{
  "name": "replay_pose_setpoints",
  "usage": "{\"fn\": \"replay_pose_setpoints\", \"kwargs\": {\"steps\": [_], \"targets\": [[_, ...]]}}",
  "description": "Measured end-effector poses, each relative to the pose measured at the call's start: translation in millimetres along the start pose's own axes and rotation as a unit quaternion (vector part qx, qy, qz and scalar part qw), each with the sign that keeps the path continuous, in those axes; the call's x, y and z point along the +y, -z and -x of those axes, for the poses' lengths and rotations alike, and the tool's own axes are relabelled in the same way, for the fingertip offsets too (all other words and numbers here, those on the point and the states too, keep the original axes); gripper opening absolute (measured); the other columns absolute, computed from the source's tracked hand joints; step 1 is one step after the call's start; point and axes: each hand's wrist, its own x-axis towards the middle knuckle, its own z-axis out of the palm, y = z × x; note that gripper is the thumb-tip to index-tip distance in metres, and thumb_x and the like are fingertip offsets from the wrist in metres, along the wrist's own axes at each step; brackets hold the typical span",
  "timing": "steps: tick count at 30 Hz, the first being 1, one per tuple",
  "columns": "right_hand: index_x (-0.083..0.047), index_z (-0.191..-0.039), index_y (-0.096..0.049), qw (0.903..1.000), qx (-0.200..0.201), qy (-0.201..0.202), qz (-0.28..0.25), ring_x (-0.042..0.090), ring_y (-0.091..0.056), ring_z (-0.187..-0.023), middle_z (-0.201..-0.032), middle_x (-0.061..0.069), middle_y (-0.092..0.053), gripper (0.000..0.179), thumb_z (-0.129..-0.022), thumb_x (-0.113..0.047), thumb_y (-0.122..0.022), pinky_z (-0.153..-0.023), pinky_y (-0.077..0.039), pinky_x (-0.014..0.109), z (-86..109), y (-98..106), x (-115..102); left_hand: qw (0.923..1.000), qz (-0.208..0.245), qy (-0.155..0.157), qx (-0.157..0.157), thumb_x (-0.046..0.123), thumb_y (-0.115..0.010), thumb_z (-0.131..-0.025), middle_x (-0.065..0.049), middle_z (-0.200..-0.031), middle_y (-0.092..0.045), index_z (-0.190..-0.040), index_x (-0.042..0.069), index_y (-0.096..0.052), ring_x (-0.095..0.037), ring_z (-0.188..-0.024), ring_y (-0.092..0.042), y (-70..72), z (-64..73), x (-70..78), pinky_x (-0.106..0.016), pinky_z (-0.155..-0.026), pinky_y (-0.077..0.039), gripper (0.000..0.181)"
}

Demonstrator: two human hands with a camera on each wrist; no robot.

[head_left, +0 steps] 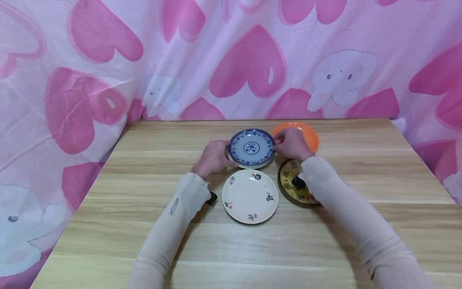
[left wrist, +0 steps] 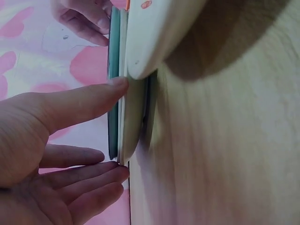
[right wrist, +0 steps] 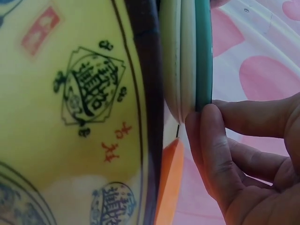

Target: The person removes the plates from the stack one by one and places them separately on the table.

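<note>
On the left sleeve [head_left: 167,230] I read "Lets Slim". The left hand [head_left: 213,157], its fingers loose, touches the stack's edge: the blue-patterned plate [head_left: 251,140] over cream plates [right wrist: 189,56], behind the white plate [head_left: 249,196]. The right hand [head_left: 291,142] pinches the blue-patterned plate's rim, partly hiding the orange plate [head_left: 312,138]; the right sleeve [head_left: 361,224] covers some of the character-printed yellow plate [head_left: 289,189].

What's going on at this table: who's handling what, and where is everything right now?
A person has both hands at a blue-patterned plate lying on top of paler plates. The right hand pinches its rim, while the left hand touches the stack's opposite edge. A white plate lies nearer the person. Right of it is a yellow plate, partly hidden by the right sleeve; an orange plate lies beyond.
</note>
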Motion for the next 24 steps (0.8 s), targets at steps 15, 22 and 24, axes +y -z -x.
{"fn": "replay_pose_setpoints", "kwargs": {"steps": [15,22,24], "targets": [[0.002,-0.123,-0.066,0.9998,-0.019,0.008,0.001,0.021,-0.066,-0.074,-0.091,0.014,-0.068,0.036,-0.088,-0.008,-0.073,-0.062,-0.054,0.025,-3.1,-6.7,1.4,0.9867,0.145,0.067,-0.032,0.024,-0.069,-0.094,-0.012,-0.141,-0.061,-0.146,0.008,-0.05,-0.027,-0.132,-0.057,6.6,-4.6,-11.4,-0.04,-0.11,-0.05,0.058],[0.002,-0.122,-0.066,0.9997,-0.016,0.018,0.004,0.02,-0.069,-0.073,-0.093,0.015,-0.069,0.03,-0.094,-0.009,-0.063,-0.061,-0.055,0.025,-2.6,-9.2,3.5,0.988,0.134,0.075,-0.014,0.018,-0.072,-0.092,-0.016,-0.137,-0.062,-0.14,0.005,-0.056,-0.03,-0.127,-0.061,5.2,-9.1,-10.8,-0.037,-0.104,-0.055,0.052],[0.002,-0.123,-0.065,0.9996,-0.016,0.018,0.017,0.02,-0.068,-0.076,-0.097,0.017,-0.069,0.031,-0.093,-0.007,-0.061,-0.063,-0.056,0.025,-2.3,-9.1,3.9,0.988,0.132,0.08,-0.003,0.016,-0.074,-0.09,-0.017,-0.135,-0.064,-0.137,0.004,-0.059,-0.03,-0.124,-0.063,3.6,-9.8,-9.7,-0.036,-0.102,-0.056,0.05]]}}
